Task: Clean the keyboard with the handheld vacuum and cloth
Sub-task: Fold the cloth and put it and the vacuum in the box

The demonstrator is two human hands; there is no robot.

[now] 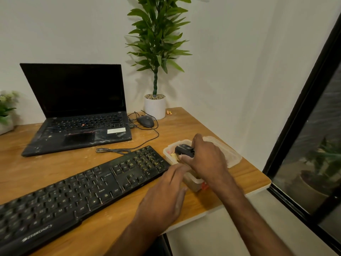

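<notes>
Right hand (pixel 206 159) curls its fingers round handheld vacuum (pixel 184 150) over plastic container (pixel 234 156); left hand (pixel 166 196) fingers near-straight, close together, touching clear cup (pixel 193 182).

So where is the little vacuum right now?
In the head view, right of centre, the right hand grips the black vacuum over the clear box at the right end of the keyboard.

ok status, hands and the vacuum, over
Right hand grips the small black vacuum over the plastic tub. Left hand open, fingers at the tub. Keyboard beside it, nothing on the keys.
</notes>
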